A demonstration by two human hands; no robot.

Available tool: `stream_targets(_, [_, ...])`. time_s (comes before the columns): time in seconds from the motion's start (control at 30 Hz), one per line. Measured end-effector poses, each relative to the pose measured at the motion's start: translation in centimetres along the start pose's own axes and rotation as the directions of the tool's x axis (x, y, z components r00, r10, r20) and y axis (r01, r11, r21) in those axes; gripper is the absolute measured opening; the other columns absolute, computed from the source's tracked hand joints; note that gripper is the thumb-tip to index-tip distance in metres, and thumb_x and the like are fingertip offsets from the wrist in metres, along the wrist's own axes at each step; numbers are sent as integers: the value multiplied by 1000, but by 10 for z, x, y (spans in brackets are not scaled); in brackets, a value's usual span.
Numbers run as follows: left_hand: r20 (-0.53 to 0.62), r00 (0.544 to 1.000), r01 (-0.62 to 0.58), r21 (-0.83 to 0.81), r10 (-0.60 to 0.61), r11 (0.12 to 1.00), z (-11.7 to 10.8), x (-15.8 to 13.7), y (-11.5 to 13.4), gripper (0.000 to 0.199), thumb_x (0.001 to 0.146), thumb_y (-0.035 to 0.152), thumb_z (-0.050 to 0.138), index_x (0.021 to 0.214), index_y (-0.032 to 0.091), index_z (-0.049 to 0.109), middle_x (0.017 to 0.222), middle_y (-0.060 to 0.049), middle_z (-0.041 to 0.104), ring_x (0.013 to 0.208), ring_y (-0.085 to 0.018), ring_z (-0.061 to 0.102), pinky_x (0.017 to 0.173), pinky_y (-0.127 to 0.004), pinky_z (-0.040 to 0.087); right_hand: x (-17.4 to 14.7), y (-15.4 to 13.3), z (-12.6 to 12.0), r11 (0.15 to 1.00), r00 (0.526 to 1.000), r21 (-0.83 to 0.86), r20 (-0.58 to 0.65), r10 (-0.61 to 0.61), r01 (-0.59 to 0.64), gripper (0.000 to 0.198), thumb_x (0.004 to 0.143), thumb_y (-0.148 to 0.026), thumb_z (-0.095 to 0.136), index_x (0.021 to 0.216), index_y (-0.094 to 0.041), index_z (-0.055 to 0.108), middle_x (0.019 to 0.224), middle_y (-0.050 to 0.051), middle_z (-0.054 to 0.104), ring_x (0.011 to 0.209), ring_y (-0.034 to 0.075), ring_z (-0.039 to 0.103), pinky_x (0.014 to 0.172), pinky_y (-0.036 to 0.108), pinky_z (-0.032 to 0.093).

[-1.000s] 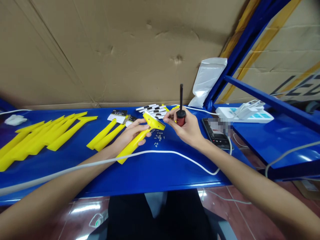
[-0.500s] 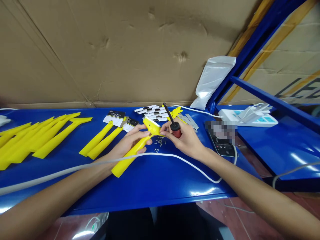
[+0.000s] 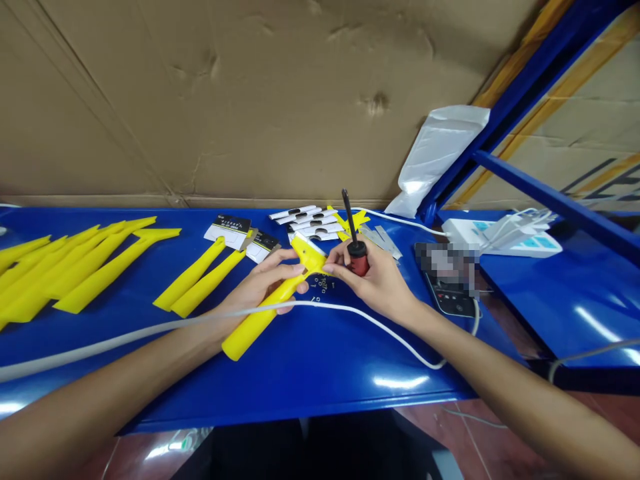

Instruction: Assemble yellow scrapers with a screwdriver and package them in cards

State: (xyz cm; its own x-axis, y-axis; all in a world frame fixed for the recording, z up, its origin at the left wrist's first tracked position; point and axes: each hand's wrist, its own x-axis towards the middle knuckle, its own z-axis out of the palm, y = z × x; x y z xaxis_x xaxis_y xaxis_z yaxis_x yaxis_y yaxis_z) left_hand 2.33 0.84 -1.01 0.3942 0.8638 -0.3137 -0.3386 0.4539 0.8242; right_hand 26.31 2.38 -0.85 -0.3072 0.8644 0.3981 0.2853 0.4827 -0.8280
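My left hand [image 3: 273,277] is closed around the neck of a yellow scraper [image 3: 255,327], whose handle slants down toward me. A pale strip, perhaps a blade, runs along the scraper's head. My right hand [image 3: 375,277] grips a screwdriver [image 3: 358,257] with a red and black handle, its dark shaft pointing up and away from the scraper. The thumb and forefinger of that hand pinch at the scraper's head; anything small between them is hidden. Several tiny metal screws or nuts [image 3: 325,285] lie on the blue table [image 3: 320,373] just beyond my hands.
Several yellow scraper handles [image 3: 95,270] lie at left, with two carded scrapers [image 3: 195,273] nearer the middle. White-and-black packets [image 3: 313,223] and flat metal blades [image 3: 383,240] sit behind my hands. A white cable [image 3: 350,310] crosses in front; a phone [image 3: 447,280] and power strip [image 3: 505,237] stand right.
The screwdriver has swung more upright in my right hand, its shaft tip shifting slightly right. Both hands keep their hold at the scraper; the whole view has shifted a little.
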Motion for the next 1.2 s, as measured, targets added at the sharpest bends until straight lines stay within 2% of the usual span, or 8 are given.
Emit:
stream_targets(0.13, [-24,1000,-3,-36,3,999,2,-3,2,43,86,25,90,120,24,64,82,-1,70,55,-12,65,38,-15,41,2,-2,-1,1000,999,8,-35,28,-28,43,91,-54,85,83,-27,53,96,3,75,88,24,70,88,45,56])
stream_targets(0.3, [35,999,-21,-46,22,999,6,-5,5,36,86,22,88,112,22,64,80,-1,68,54,-12,63,36,-15,40,5,1,-2,987,989,71,-33,145,-142,54,79,-61,93,80,-26,52,99,5,74,89,24,68,84,43,57])
stream_targets(0.43, [57,997,-41,-83,46,996,7,-5,5,35,86,18,87,112,22,64,87,-1,66,58,-11,66,35,-15,41,7,2,-1,927,969,284,57,240,-246,58,74,-57,99,81,-25,51,94,1,71,66,14,60,62,34,53])
stream_targets(0.6, [32,996,-77,-183,84,980,8,-7,11,43,84,12,87,117,22,61,92,0,64,64,-11,68,34,-13,39,8,1,-1,889,958,357,75,278,-286,53,85,-61,90,80,-25,51,75,-3,61,55,11,56,50,29,41])
stream_targets(0.77, [44,988,-137,-182,148,974,5,-12,21,32,93,12,77,116,23,58,95,-1,64,58,-9,64,33,-13,36,12,11,-7,951,958,140,-47,284,-275,37,98,-56,75,88,-24,59,88,3,72,62,15,61,60,34,48])
stream_targets(0.93, [85,981,-153,-204,173,967,1,-14,24,29,95,13,75,115,24,58,95,-1,65,55,-8,63,33,-14,36,17,22,-10,976,996,-203,-61,69,-80,21,92,-32,74,85,-25,55,93,5,75,84,23,66,85,42,51])
stream_targets(1.03, [149,975,-134,-185,163,973,0,-15,27,29,96,12,76,116,23,58,100,-2,67,62,-10,68,35,-15,41,20,25,-7,953,1000,-302,-1,27,-26,17,89,-24,70,83,-25,54,85,4,70,80,23,65,78,39,49])
stream_targets(1.2, [175,973,-122,-165,151,979,-1,-16,28,34,94,15,80,119,24,58,104,-3,68,63,-10,68,36,-16,43,27,28,-3,919,994,-391,71,78,-44,32,89,-24,76,80,-26,45,75,-2,60,68,19,57,65,33,39])
